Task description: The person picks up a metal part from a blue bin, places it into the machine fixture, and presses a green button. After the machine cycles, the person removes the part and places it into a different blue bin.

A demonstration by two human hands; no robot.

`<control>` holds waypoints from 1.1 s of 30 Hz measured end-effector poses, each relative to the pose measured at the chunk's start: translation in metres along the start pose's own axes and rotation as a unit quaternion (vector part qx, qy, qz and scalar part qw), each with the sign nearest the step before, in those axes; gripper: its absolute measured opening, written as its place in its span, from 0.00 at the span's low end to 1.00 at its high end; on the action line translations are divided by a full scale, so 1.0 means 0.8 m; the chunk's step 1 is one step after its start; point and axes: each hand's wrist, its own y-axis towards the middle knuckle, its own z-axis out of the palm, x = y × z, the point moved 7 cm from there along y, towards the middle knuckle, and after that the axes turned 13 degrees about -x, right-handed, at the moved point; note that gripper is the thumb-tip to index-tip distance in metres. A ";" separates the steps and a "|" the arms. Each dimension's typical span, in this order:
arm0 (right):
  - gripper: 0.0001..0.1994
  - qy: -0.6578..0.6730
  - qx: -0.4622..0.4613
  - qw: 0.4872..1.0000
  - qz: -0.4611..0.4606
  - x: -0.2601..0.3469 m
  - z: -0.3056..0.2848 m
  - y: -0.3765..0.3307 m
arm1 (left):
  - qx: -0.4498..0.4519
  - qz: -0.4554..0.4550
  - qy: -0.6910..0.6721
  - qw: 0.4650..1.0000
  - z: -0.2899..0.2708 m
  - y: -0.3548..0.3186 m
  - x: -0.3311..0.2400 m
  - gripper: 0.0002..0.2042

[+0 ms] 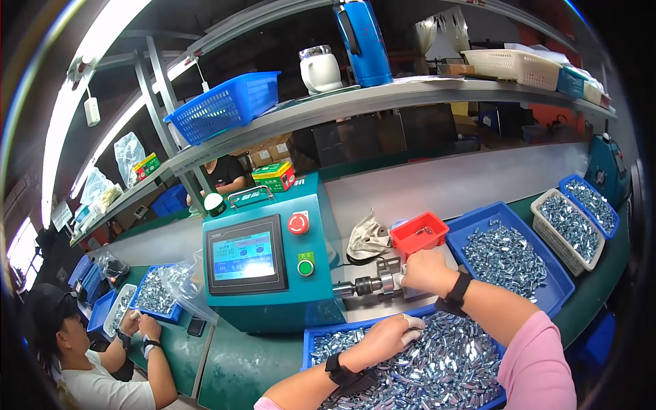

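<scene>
Right hand (pixel 427 272) closed into a fist at the silver chuck (pixel 372 285) of the teal machine (pixel 273 263), fingers curled over something too hidden to name. Left hand (pixel 389 336) loosely curled, white-wrapped fingertips (pixel 414 320) down among the small metal parts (pixel 424 365) heaped in the blue tray (pixel 311 339) at the near edge of the counter (pixel 239 369); whether a part is pinched, cannot tell. One black strap on each wrist.

Just behind the right hand, one small red bin (pixel 418 233) and one crumpled grey rag (pixel 367 237). To the right along the counter, three more trays of metal parts: a large blue one (pixel 509 256), a white basket (pixel 568 229), a smaller blue one (pixel 591 203) near the far right corner. On the machine face, one touchscreen (pixel 244 256), one red stop button (pixel 298 223), one green button (pixel 305 266); one green box (pixel 275 175) on top.

On the shelf (pixel 383 99) above, one blue basket (pixel 225 106), one white jug (pixel 320 70), one blue flask (pixel 362 41), one white basket (pixel 512 66).

At the left end of the counter, another person's two hands (pixel 140 326) at another blue tray of parts (pixel 156 295).
</scene>
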 end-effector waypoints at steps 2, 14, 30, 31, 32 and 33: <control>0.23 0.012 -0.018 0.999 0.030 -0.010 -0.013 0.003 | 0.002 -0.011 0.003 1.000 -0.005 0.001 0.000 0.11; 0.19 -0.212 0.006 0.947 0.243 -0.297 0.005 -0.066 | -0.012 0.009 0.016 1.000 0.000 0.003 0.005 0.11; 0.16 0.493 -0.099 0.853 0.143 -0.119 0.021 -0.028 | -0.218 -0.010 0.249 0.944 -0.054 0.088 0.006 0.07; 0.16 0.497 -0.096 0.850 0.149 -0.121 0.017 -0.031 | -0.231 0.014 0.279 0.932 -0.052 0.101 0.012 0.07; 0.15 0.504 -0.103 0.845 0.143 -0.120 0.011 -0.031 | -0.246 0.039 0.312 0.917 -0.051 0.106 0.013 0.06; 0.15 0.511 -0.111 0.841 0.136 -0.118 0.005 -0.031 | -0.240 0.036 0.315 0.917 -0.050 0.106 0.015 0.06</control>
